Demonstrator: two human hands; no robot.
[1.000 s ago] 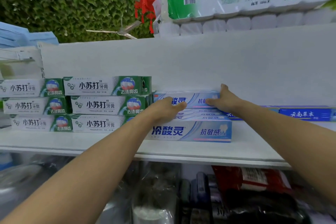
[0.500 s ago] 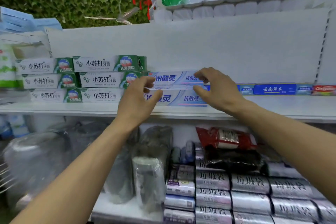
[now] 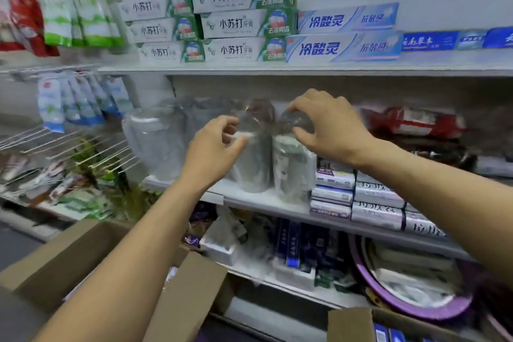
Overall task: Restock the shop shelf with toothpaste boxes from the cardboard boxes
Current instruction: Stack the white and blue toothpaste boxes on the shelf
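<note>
Hands between shelf and carton, both empty.

Left hand (image 3: 215, 147) and right hand (image 3: 330, 130): fingers loosely curled, holding nothing, raised before the middle shelf. Stock placed: blue-and-white toothpaste boxes (image 3: 345, 35), two high, on the top shelf (image 3: 305, 69), up and beyond both hands, long axes running left-right along the shelf edge, beside the green-and-white toothpaste boxes (image 3: 211, 22). Supply: open cardboard box (image 3: 388, 325) low at the right, blue packs apparently inside (view partial), nearer the right hand; second cardboard box (image 3: 83, 255) low at the left, contents hidden.
</note>
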